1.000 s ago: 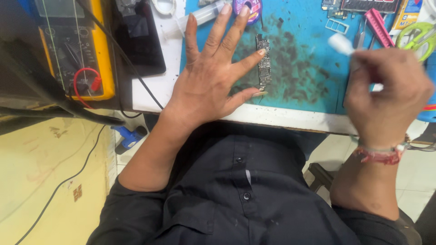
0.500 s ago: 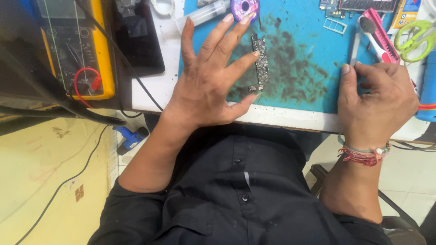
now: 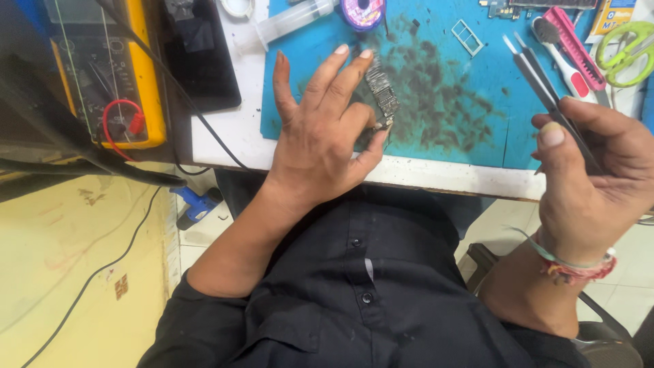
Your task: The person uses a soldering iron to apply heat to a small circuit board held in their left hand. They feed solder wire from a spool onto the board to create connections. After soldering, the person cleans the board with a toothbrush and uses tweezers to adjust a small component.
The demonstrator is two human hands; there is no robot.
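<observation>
A narrow grey circuit board (image 3: pixel 381 92), thin and studded with tiny metal parts, is tilted up on its edge on a stained blue work mat (image 3: pixel 443 102) near the table's front edge. It looks light, stiff and fragile, best gripped by its bare long edges. The left hand (image 3: pixel 323 140) steadies it, fingers spread, thumb and a fingertip touching its lower end. To the right, above the mat's edge, the right hand (image 3: pixel 593 184) pinches slim dark metal tweezers (image 3: pixel 545 85), tips pointing away. A yellow multimeter (image 3: pixel 102 68) sits far left.
</observation>
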